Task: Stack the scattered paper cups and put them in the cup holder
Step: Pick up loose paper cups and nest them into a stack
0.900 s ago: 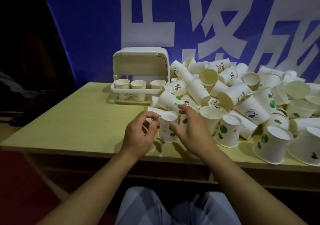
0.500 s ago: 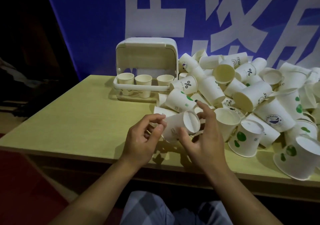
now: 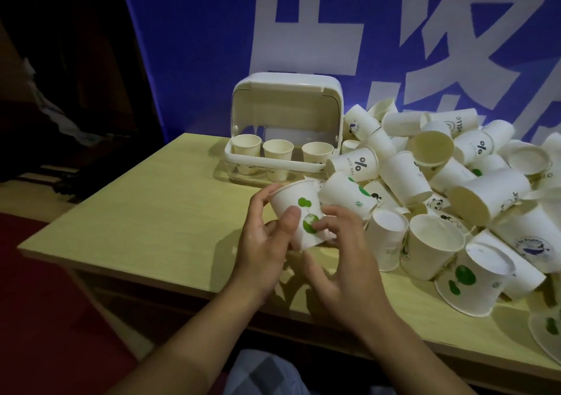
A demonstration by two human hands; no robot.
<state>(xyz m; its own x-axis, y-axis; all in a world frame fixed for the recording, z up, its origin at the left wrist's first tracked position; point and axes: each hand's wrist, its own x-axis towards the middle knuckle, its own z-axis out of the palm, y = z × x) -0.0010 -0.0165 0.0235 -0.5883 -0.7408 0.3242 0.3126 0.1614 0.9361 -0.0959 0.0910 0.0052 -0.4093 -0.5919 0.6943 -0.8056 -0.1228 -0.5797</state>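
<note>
Near table edge: both hands cradle one green-spotted cup (image 3: 299, 212), mouth up, likely readied for stacking.
Left hand (image 3: 264, 239): thumb and fingers grasping its side.
Right hand (image 3: 343, 243): fingertips pinching its base.
Cup holder (image 3: 282, 139): far, lid raised, three cups seated.

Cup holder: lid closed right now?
No. The cup holder has its lid swung up and back, leaving three cup stacks exposed in the front row.

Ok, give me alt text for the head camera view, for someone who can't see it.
Two bare hands, the left hand and the right hand, hold a green-spotted paper cup mouth-up above a wooden table. A heap of paper cups lies to the right, and an open cup holder with three cups stands behind.
</note>
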